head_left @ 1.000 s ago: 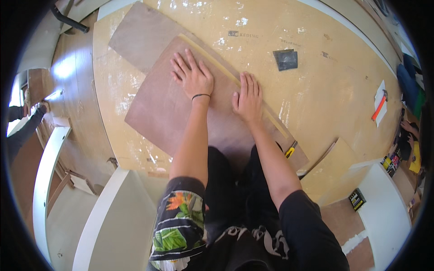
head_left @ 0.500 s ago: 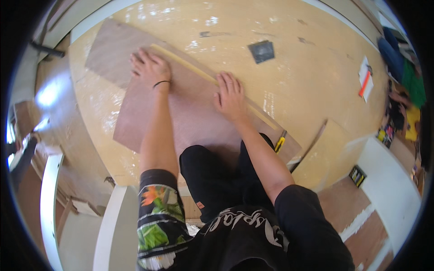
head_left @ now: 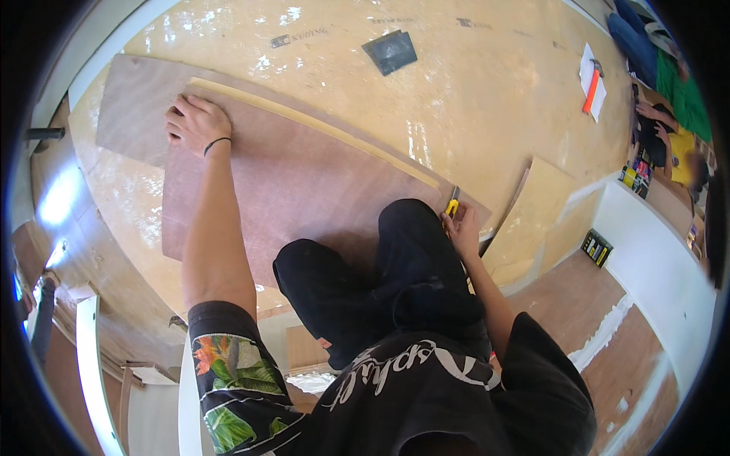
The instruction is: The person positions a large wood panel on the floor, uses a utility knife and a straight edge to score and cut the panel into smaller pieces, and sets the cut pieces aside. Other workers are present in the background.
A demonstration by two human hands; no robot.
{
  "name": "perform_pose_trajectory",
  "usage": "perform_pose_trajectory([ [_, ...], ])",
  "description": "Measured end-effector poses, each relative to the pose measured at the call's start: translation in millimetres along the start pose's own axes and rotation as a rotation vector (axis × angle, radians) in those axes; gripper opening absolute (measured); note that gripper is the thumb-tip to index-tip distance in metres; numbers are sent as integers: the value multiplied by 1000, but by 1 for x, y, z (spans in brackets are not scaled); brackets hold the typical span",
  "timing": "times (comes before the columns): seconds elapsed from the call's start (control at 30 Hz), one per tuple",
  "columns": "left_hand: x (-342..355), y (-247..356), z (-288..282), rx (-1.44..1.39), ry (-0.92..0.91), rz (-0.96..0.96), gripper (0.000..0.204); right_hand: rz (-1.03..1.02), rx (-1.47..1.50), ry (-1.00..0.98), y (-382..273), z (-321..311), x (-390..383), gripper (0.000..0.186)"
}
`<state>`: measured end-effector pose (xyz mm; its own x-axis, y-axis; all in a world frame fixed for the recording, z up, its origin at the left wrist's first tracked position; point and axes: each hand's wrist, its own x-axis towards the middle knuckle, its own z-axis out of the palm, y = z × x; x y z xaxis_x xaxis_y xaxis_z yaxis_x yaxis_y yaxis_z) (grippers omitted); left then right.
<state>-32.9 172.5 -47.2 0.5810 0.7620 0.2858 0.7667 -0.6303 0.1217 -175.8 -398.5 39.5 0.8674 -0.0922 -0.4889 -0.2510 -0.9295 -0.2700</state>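
A reddish-brown thin plywood sheet (head_left: pixel 281 167) lies in front of my knees, overlapping another brown sheet (head_left: pixel 125 106) at the left. Along its far edge runs a long, narrow pale-yellow strip (head_left: pixel 319 131). My left hand (head_left: pixel 199 125) presses on the sheet near the strip's left end, fingers bent and slightly apart, holding nothing. At the right end, beside my knee, my right hand (head_left: pixel 464 229) has its fingers closed on the handle of a yellow utility knife (head_left: pixel 453 205). The knife's dark tip points away from me, near the strip's end.
A large glossy yellowish board (head_left: pixel 487 99) lies underneath. On it are a dark square sheet (head_left: pixel 390 52) and an orange-handled hammer (head_left: pixel 591 90) on white paper. A loose panel (head_left: pixel 532 205) and a white partition (head_left: pixel 646 235) stand at right. Other people (head_left: pixel 680 129) sit at far right.
My right hand has left the strip and come back toward my right knee, taking hold of the utility knife. The left hand remains on the sheet, nearer the strip's left end. My view has shifted.
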Motion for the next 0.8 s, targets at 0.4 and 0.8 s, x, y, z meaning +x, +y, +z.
perform_pose_trajectory([
  [0.4,3,9,-20,-93,-84,-52,28,-472,116,-141,-278,-35,85,33],
  [0.8,5,9,-23,-130,-163,-114,37,-937,-149,-307,-501,60,154,32],
])
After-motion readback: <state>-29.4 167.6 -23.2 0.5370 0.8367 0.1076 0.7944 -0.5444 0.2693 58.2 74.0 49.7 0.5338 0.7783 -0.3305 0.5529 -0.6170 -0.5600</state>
